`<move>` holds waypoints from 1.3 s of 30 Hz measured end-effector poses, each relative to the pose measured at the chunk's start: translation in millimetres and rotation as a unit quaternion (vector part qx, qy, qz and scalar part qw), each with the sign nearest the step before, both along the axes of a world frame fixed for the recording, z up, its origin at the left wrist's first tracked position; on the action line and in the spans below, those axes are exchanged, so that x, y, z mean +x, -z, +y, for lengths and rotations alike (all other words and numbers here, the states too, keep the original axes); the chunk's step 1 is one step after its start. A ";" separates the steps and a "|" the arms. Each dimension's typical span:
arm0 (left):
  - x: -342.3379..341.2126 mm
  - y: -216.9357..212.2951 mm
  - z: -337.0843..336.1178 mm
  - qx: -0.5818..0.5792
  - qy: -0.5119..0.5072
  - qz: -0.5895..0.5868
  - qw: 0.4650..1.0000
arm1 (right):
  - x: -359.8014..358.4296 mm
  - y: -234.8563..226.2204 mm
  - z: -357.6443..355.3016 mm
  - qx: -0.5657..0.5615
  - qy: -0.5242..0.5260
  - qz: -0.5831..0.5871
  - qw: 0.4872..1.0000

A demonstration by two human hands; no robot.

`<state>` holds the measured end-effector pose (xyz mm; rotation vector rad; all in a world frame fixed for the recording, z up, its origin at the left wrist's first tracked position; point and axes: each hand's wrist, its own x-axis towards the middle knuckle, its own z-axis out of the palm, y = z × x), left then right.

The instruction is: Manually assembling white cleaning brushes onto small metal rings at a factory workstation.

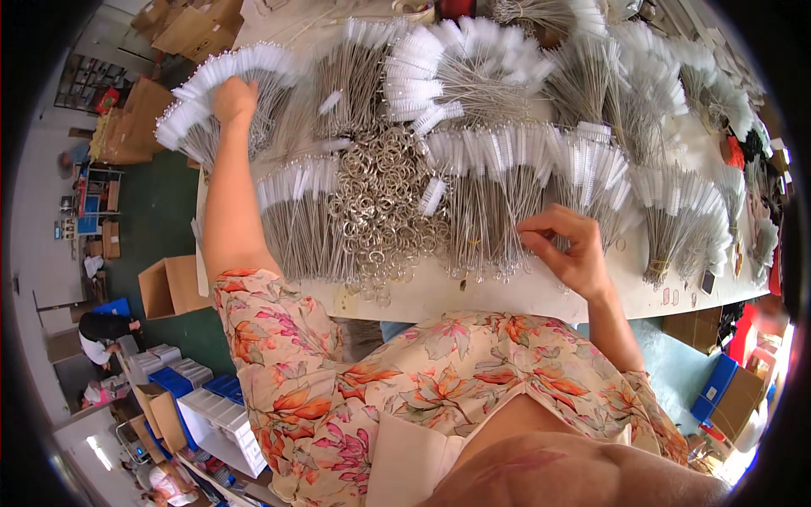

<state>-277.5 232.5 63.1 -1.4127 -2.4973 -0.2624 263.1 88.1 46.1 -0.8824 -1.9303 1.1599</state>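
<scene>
My left hand [235, 101] reaches to the far left of the table, over a fanned pile of wire-handled brushes [253, 61] with white bristles. Its fingers are curled at the bristle heads, and what they hold, if anything, is hidden. Over the near right-middle of the table, my right hand [571, 245] has thumb and forefinger drawn close together beside the wire handles of another row of brushes [490, 203]. Anything between those fingertips is too small to make out. Between the hands lies a heap of metal rings [380, 203], with a loose brush head [432, 196] at its right edge.
More brush bundles [684, 211] cover the right and back of the pale table [524, 291]. An open cardboard box [175, 286] stands on the green floor at left, near white and blue bins [224, 422]. A blue box [715, 389] sits below right. Other people are at lower left.
</scene>
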 end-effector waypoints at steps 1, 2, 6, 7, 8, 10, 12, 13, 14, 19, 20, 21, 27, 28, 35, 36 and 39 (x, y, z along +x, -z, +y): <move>10.1 -1.0 1.4 -0.046 -0.056 0.075 0.995 | 3.7 -4.7 4.6 0.003 0.009 -0.005 1.000; 11.0 -1.9 -1.2 -0.048 -0.055 0.075 0.994 | 5.1 -9.0 8.0 0.001 0.009 -0.004 1.000; 12.2 -9.4 -17.3 -0.012 -0.089 0.083 0.992 | 3.9 -20.7 22.5 0.025 0.014 -0.021 0.999; 14.4 -13.0 -21.7 -0.014 -0.076 0.102 0.992 | 2.3 -23.4 29.0 0.043 0.002 -0.034 0.998; 27.3 -12.2 -14.8 -0.016 -0.066 0.098 0.993 | 4.6 -24.3 36.3 0.057 0.000 -0.055 0.997; 43.6 -21.4 -15.6 0.081 -0.067 0.098 0.990 | -1.2 -32.3 46.5 0.058 0.004 -0.063 0.996; 48.9 -21.5 -14.4 0.226 0.040 -0.041 0.972 | -4.0 -38.6 66.8 0.155 -0.020 -0.085 0.984; 50.9 -18.8 -13.0 0.355 0.131 -0.181 0.908 | -9.5 -41.2 83.2 0.190 -0.016 -0.100 0.977; 59.3 -7.3 -3.6 0.349 0.147 -0.196 0.904 | -11.8 -42.3 103.6 0.222 -0.006 -0.123 0.967; 58.7 46.0 8.5 -0.017 0.187 -0.323 0.927 | -29.4 -27.3 207.3 0.135 0.003 -0.190 0.972; 72.1 45.5 10.4 0.012 0.161 -0.398 0.903 | -27.8 -21.7 221.7 0.044 0.007 -0.191 0.981; 77.6 43.4 7.0 0.040 0.125 -0.468 0.874 | -32.1 -17.0 231.8 0.028 0.007 -0.204 0.979; 81.0 21.1 -6.2 0.019 0.102 -0.566 0.818 | -78.6 4.9 259.3 0.019 0.017 -0.259 0.966; 79.4 18.8 -7.4 0.017 0.105 -0.565 0.818 | -85.6 6.7 262.4 0.009 0.023 -0.303 0.953; 79.5 15.3 -7.8 0.006 0.113 -0.472 0.874 | -84.5 -10.8 259.3 0.077 0.166 -0.163 0.970; 74.6 12.8 -9.2 0.021 0.106 -0.468 0.877 | -79.2 -26.0 255.2 0.123 0.194 -0.098 0.968; 78.3 9.5 -5.7 0.021 0.095 -0.447 0.889 | -45.9 -74.6 244.0 0.199 0.229 0.050 0.952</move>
